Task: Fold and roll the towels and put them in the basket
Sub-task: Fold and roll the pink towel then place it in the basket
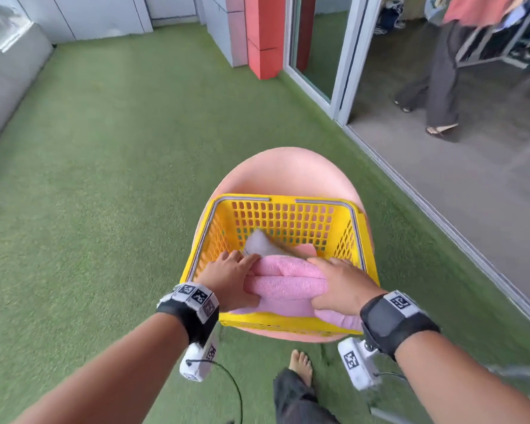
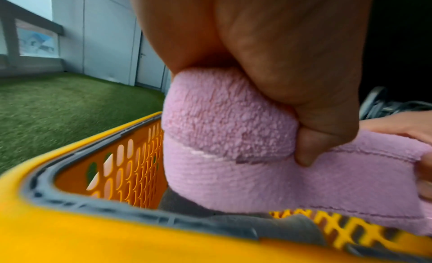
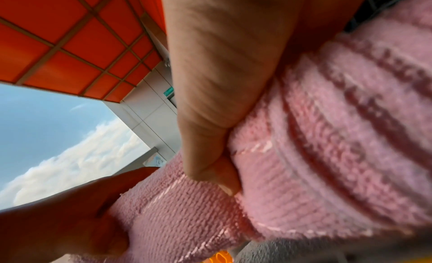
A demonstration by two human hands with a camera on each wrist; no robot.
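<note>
left hand [image 1: 227, 278]: fingers curled round the left end of the pink towel roll [image 1: 285, 278], thumb tucked under, likely so it stays rolled.
right hand [image 1: 341, 284]: clamped on the right end, same reason.
roll position: just over the near rim of the yellow basket [image 1: 288, 203], loose tail draped across the rim.
basket: on a pink chair [image 1: 288, 172], raised to hand height.
count: one pink roll, one grey towel [image 1: 257, 244] inside, one basket.

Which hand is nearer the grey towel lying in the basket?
Left. The left hand grips the pink roll's end right beside the grey towel in the basket; the right hand grips the roll's other end, farther away.
</note>
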